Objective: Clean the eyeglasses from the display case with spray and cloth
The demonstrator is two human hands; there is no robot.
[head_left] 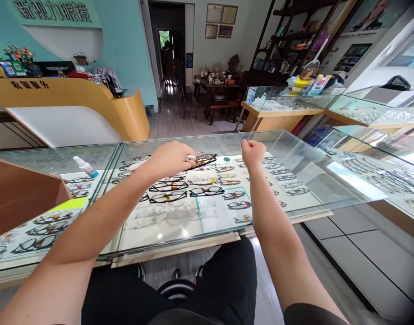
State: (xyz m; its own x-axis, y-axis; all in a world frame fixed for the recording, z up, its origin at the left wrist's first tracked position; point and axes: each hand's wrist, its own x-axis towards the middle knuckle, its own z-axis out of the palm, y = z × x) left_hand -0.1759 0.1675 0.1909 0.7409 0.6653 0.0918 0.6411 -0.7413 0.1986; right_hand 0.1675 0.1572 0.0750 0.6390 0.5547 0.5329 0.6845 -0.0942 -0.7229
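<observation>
My left hand (pixel 175 158) is closed over the far half of the glass display counter (pixel 203 237). Its fingers pinch a pair of dark-framed eyeglasses (pixel 206 159), which sticks out to the right, and a small whitish bit shows between the fingers. To the right, my right hand (pixel 253 153) is curled into a fist near the counter's far edge; what it holds, if anything, is hidden. Rows of eyeglasses (pixel 168 197) lie below the hands, several with yellow tags. A teal-edged white sheet (pixel 210 215) lies at the front beside more frames.
A white spray bottle (pixel 85 167) stands on the left counter section, near a brown box-like panel (pixel 27 194). More display cases (pixel 284 106) run along the right. Behind are a wooden reception desk (pixel 131 115) and a dark table (pixel 218 85) with stools.
</observation>
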